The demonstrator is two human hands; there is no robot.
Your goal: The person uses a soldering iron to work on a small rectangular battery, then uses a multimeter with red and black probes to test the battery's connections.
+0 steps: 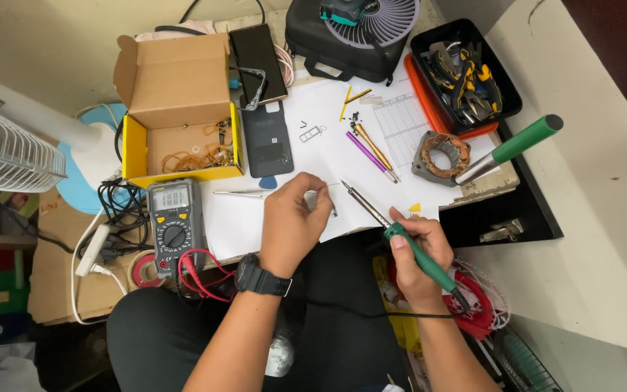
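My right hand (419, 250) grips a green-handled soldering iron (400, 236); its metal tip points up-left toward my left hand. Between the fingers of my left hand (292, 218) sits a small silvery part (313, 199), pinched over the white paper (313, 138) on the table, a few centimetres from the iron's tip. The part is mostly hidden by my fingers. A black watch (259, 278) is on my left wrist.
A multimeter (175, 218) with red leads lies left of my hand. Behind are an open cardboard box (179, 109), a black phone back (266, 141), purple and yellow tools (371, 149), a motor stator (440, 156), a green-handled screwdriver (517, 145) and a black tray of pliers (466, 69).
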